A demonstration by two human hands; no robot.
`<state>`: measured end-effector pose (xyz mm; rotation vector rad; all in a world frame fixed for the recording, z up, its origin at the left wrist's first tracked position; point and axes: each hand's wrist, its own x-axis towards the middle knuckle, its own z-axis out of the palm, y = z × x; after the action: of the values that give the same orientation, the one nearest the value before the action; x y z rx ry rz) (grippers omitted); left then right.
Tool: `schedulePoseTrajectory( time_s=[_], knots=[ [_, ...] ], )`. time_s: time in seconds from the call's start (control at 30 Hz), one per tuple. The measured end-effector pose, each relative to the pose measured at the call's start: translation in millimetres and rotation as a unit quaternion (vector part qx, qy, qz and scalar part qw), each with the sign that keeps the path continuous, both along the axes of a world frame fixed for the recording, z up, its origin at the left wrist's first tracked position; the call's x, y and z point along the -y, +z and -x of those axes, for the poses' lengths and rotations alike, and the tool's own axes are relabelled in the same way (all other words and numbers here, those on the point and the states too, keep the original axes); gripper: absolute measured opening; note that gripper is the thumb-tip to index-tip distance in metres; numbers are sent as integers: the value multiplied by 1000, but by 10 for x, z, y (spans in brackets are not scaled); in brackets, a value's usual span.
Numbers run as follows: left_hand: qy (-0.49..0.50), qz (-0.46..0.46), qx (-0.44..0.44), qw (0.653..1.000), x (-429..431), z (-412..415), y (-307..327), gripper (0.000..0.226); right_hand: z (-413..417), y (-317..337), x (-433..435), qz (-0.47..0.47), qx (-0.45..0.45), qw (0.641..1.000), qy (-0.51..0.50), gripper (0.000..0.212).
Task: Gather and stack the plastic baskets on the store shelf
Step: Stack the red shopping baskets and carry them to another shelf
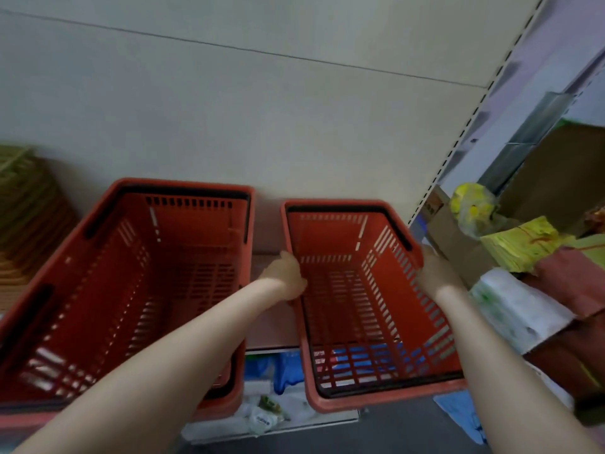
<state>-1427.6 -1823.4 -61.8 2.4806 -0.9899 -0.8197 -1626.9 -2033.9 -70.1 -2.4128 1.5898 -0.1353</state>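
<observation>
Left basket (131, 283) rests on the shelf (271, 326); left hand (288, 276) and right hand (432, 270) clamp the long rims of the right basket (370, 299), just beside it. Nesting is judged not yet done.

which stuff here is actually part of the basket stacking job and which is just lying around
Part of the job:
- smaller red slotted plastic basket, gripped on both long rims
- larger red slotted plastic basket beside it
- left hand
- right hand
- beige shelf board

Just lying about:
- yellow paper bundle
- white plastic bags
- brown cardboard box
- blue packets below
</observation>
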Motion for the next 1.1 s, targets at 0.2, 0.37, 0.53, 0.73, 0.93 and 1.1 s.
schedulePoseTrajectory(
  time_s=[0.2, 0.37, 0.53, 0.73, 0.93, 1.1],
  knots=[
    [7, 104, -21, 994, -169, -89, 42, 48, 135, 325, -309, 16, 52, 998, -28, 23],
    [-2, 287, -98, 953, -432, -95, 348, 41, 294, 988, -781, 111, 102, 986, -75, 28],
    [-15, 421, -174, 890, -897, -287, 742, 81, 262, 1722, -1476, 251, 184, 947, -76, 44],
    [-39, 542, -137, 828, -1705, -661, 1355, 66, -120, 2357, -2329, 340, 292, 893, -53, 48],
    [-20, 621, -73, 780, -2611, -1104, 1773, 62, -688, 2612, -3059, 335, 407, 850, 12, 52],
    [17, 620, -24, 784, -3227, -1495, 1874, 54, -1072, 2556, -3520, 250, 460, 850, 54, 52]
  ],
)
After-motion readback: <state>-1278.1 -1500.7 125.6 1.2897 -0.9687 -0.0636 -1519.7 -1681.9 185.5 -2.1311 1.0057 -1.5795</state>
